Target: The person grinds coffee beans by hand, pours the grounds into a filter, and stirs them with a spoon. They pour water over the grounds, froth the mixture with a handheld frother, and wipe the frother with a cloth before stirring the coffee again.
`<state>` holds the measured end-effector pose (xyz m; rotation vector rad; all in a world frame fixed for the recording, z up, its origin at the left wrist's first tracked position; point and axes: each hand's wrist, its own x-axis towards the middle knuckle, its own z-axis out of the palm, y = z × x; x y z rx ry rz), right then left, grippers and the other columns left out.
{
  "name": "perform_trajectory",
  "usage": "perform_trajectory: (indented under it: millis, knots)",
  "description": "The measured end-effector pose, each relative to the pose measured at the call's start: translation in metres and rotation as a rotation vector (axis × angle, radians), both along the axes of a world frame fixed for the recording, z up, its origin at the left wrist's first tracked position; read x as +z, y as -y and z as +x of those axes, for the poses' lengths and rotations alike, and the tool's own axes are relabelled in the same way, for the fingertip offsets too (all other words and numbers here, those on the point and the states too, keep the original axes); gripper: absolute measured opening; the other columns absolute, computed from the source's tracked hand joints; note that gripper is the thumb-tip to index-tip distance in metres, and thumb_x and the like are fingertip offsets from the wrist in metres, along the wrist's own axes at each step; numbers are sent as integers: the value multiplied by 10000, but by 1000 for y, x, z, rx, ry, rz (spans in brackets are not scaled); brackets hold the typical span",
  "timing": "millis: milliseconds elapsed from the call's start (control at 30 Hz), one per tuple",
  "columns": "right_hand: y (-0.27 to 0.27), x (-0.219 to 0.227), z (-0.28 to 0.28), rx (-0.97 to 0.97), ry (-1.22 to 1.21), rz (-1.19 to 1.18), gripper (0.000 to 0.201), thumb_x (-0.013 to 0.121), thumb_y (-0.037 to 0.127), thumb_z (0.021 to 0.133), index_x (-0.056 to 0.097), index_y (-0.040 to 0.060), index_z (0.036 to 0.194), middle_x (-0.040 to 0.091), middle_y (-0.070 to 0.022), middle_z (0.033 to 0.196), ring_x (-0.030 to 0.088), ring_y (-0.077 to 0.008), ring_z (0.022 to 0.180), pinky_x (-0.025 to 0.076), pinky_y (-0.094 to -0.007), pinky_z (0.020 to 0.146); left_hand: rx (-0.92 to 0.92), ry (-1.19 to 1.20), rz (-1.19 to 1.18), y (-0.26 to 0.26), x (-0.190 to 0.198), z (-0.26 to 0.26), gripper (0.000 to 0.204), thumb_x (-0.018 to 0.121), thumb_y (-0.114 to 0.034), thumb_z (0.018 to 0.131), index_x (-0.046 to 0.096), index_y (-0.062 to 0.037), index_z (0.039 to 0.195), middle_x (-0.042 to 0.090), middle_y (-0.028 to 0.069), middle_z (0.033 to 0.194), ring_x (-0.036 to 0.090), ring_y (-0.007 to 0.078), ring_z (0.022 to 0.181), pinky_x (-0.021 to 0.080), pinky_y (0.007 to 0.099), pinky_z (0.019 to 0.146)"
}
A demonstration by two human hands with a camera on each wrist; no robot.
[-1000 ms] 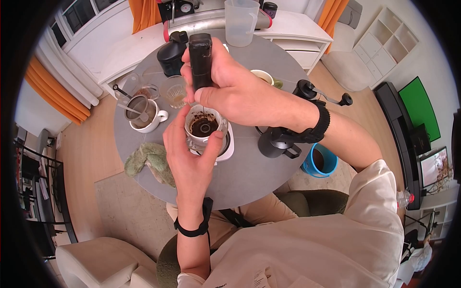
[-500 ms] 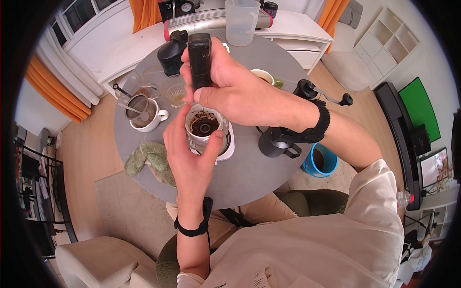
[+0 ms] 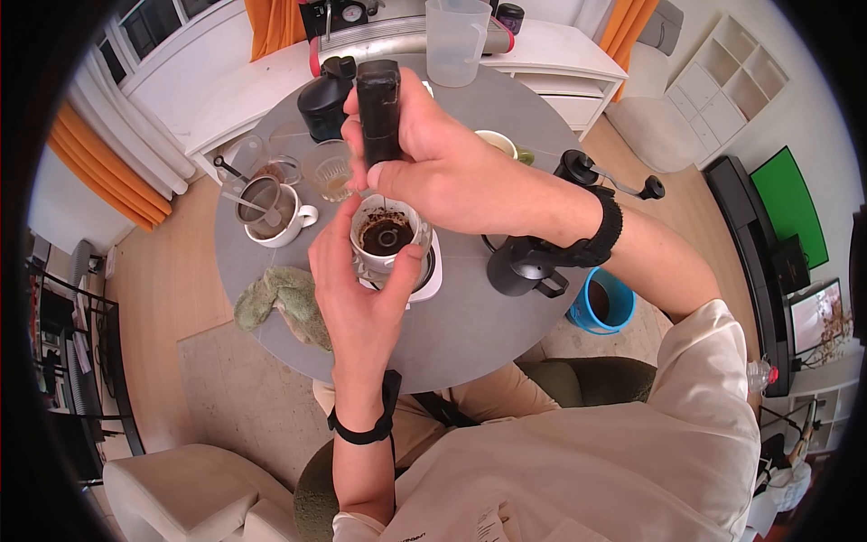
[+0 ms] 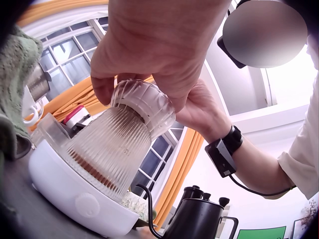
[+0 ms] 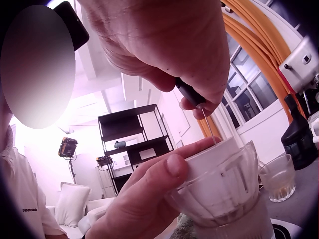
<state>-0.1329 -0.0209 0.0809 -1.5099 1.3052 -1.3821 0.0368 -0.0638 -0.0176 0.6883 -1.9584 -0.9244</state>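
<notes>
Over the grey table, the right hand grips a black-handled tool; the left hand clasps a white cup in clear glass, atop a ribbed vessel. Only the head view shows dark grounds inside; only the left wrist view, a knob on the white base. Shirt lettering is illegible.
</notes>
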Motion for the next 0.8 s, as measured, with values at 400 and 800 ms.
perform_trajectory:
  millis: [400, 800]
  knots:
    - [-3, -1, 1, 1, 14, 9, 560, 513, -153, 924, 325, 49, 1411, 490, -79, 1221, 595, -172, 1076, 524, -398, 1022, 5, -1, -1, 0, 0, 0, 722, 871, -230, 841, 575, -10, 1461, 635, 174, 1375, 552, 344, 1294, 455, 450, 1086]
    - [2, 3, 3, 4, 0, 6, 535, 521, -130, 945, 315, 32, 1411, 484, -83, 1223, 589, -169, 1077, 529, -400, 1026, 7, -7, -9, 1, -3, -1, 726, 875, -231, 839, 577, -16, 1466, 636, 175, 1378, 554, 343, 1291, 458, 448, 1083]
